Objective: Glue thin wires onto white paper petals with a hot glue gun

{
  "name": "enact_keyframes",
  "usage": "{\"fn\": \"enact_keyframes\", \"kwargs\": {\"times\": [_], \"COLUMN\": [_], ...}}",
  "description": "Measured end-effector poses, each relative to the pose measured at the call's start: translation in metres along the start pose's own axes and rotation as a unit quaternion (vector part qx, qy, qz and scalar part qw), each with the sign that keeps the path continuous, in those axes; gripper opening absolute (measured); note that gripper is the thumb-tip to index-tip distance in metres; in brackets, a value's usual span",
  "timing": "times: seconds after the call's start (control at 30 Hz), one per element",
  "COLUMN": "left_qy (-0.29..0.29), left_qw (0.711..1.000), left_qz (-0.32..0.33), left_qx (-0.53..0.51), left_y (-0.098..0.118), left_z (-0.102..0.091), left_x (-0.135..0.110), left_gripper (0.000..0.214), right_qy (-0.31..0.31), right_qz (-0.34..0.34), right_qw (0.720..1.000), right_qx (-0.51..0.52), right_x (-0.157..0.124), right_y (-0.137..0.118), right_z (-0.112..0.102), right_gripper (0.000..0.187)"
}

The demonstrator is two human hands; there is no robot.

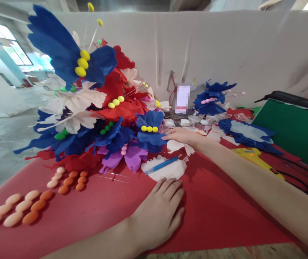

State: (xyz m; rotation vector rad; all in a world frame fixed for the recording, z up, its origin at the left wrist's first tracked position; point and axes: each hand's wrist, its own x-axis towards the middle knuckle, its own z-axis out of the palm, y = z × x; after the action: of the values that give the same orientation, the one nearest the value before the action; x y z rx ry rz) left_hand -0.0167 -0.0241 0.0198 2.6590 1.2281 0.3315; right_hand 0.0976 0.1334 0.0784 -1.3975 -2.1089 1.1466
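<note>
My left hand [159,212] lies flat on the red tabletop, fingers stretched out and holding nothing. Its fingertips reach the edge of a stack of white scalloped wing pieces [167,174], on which a blue pen [162,165] rests. Farther back, my right hand [183,136] extends leftward with its fingers out, over a loose white cut piece [179,146]. Those fingertips meet or nearly meet the wing of a blue butterfly [150,118] with three yellow beads. Below that butterfly sits a purple one [127,157] with pink beads.
A tall pile of red, white and blue butterflies [121,109] fills the left. Orange and peach bead strips [37,205] lie front left. On the right are a yellow glue gun [251,156], blue wing pieces [224,126] and a green board [294,133]. A phone [182,97] stands behind.
</note>
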Motion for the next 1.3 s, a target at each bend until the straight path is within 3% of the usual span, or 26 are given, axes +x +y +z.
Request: {"fn": "enact_keyframes", "kwargs": {"times": [0.2,0.37,0.5,0.6,0.83,0.93,1.03,1.17,1.3], "left_qy": [-0.007,-0.007,-0.005,0.002,0.01,0.012,0.037,0.1,0.165], "left_qw": [1.0,1.0,1.0,1.0,1.0,0.999,0.993,0.942,0.825], "left_qz": [-0.002,-0.002,0.002,0.002,0.0,-0.007,-0.036,-0.133,-0.154], "left_qx": [-0.004,-0.012,-0.013,-0.012,-0.024,-0.043,-0.107,-0.29,-0.519], "left_y": [0.0,-0.001,0.0,-0.001,-0.002,-0.002,-0.004,-0.006,-0.009], "left_z": [0.0,-0.001,-0.002,-0.001,0.0,0.0,-0.002,-0.006,-0.013], "left_x": [-0.001,-0.001,0.0,0.001,0.0,-0.001,-0.001,0.003,0.012], "left_gripper": [0.037,0.038,0.037,0.036,0.034,0.035,0.045,0.053,0.048], "right_qy": [-0.058,-0.091,-0.082,-0.041,0.068,0.087,0.084,0.052,0.056], "right_qz": [0.035,0.039,0.021,0.005,-0.009,-0.034,-0.057,-0.099,-0.07], "right_qw": [0.998,0.995,0.996,0.997,0.994,0.993,0.995,0.985,0.973], "right_qx": [0.008,-0.007,-0.031,-0.061,-0.087,-0.069,-0.017,0.132,0.212], "right_x": [0.005,0.025,0.037,0.037,-0.005,-0.032,-0.057,-0.083,-0.097], "right_y": [-0.014,-0.017,-0.021,-0.024,-0.019,-0.018,-0.017,-0.008,-0.001], "right_z": [-0.019,-0.016,-0.006,-0.005,-0.025,-0.021,-0.009,0.002,0.006], "right_gripper": [0.017,0.026,0.028,0.027,0.026,0.016,0.023,0.009,0.007]}}
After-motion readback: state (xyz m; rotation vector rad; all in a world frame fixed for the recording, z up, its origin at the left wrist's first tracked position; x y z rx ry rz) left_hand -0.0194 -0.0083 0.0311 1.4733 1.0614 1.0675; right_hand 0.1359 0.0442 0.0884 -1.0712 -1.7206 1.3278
